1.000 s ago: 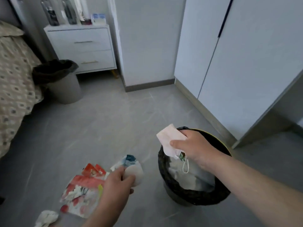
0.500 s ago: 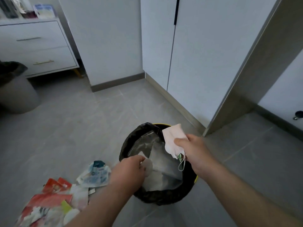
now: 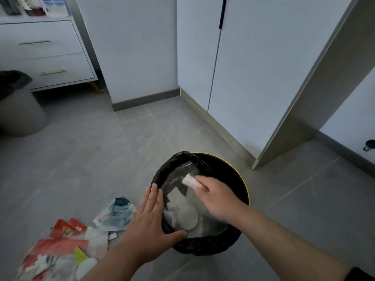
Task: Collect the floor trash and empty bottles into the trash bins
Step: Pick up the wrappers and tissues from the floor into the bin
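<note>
Paper, light and limp, is pinched by the right hand over the bin; an edge grip suffices. Wrappers (soft, crinkly) lie at eight o'clock. The left hand is spread flat on the rim, empty.

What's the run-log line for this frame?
phase: binning | left hand: open, empty, at black bin rim | right hand: holds white wrapper over bin | floor trash: remains

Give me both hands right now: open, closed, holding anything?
Left hand: open, fingers spread flat, empty, at the black-lined bin's near rim.
Right hand: closed on a pale pink piece of trash, over the bin's opening.
</note>
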Demonstrator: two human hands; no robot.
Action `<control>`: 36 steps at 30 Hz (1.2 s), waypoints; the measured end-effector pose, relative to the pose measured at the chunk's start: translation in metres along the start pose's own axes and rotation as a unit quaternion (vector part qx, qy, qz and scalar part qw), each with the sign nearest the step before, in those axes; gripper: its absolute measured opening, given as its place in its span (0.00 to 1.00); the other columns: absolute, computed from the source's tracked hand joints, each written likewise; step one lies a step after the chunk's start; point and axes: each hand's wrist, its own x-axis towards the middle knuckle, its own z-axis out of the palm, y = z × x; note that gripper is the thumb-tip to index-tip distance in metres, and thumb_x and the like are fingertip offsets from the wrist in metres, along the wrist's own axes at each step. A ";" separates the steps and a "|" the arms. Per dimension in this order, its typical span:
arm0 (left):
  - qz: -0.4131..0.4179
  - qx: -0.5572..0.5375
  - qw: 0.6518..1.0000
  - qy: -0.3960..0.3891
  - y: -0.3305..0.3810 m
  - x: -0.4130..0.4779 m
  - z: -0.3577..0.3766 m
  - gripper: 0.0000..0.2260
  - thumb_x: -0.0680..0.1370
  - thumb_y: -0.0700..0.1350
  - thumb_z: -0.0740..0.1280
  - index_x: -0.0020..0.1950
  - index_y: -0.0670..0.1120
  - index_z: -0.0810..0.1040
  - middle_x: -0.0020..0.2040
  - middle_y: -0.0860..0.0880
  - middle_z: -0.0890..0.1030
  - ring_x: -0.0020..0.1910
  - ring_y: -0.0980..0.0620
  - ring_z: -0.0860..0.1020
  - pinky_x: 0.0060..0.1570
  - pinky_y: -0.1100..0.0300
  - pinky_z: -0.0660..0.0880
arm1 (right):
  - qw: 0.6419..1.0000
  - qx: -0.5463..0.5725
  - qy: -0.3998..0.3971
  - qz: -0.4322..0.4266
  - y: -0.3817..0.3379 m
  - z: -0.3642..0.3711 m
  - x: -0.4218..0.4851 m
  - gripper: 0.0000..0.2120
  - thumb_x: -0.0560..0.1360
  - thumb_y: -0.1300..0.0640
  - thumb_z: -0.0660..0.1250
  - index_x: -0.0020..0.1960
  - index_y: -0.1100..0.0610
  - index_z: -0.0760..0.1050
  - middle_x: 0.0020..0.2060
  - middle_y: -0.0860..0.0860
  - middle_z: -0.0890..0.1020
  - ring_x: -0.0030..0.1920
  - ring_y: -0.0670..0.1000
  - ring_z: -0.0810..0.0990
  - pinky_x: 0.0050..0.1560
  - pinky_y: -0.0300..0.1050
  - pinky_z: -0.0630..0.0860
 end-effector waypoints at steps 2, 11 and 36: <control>0.002 0.003 1.000 0.003 0.000 0.001 0.001 0.57 0.52 0.82 0.45 0.69 0.51 0.28 0.72 0.55 0.25 0.72 0.56 0.27 0.71 0.61 0.36 | 0.976 -0.140 -0.164 -0.037 0.002 0.015 0.002 0.21 0.80 0.47 0.54 0.69 0.52 0.70 0.64 0.54 0.75 0.65 0.55 0.71 0.66 0.52 0.67; -0.003 -0.002 1.000 -0.002 -0.001 0.002 0.004 0.56 0.64 0.76 0.59 0.75 0.49 0.31 0.73 0.54 0.25 0.72 0.56 0.27 0.71 0.59 0.36 | 0.852 -0.373 -0.366 0.032 0.018 0.056 0.010 0.36 0.77 0.37 0.55 0.78 0.45 0.41 0.78 0.52 0.46 0.77 0.58 0.47 0.74 0.61 0.53; -0.389 -0.114 0.909 0.099 -0.280 -0.188 0.027 0.23 0.68 0.53 0.67 0.61 0.45 0.76 0.62 0.44 0.77 0.63 0.46 0.72 0.60 0.60 0.59 | 0.934 -0.226 -0.255 -0.105 -0.143 0.190 0.018 0.17 0.77 0.53 0.62 0.65 0.52 0.73 0.64 0.51 0.76 0.63 0.52 0.74 0.61 0.42 0.70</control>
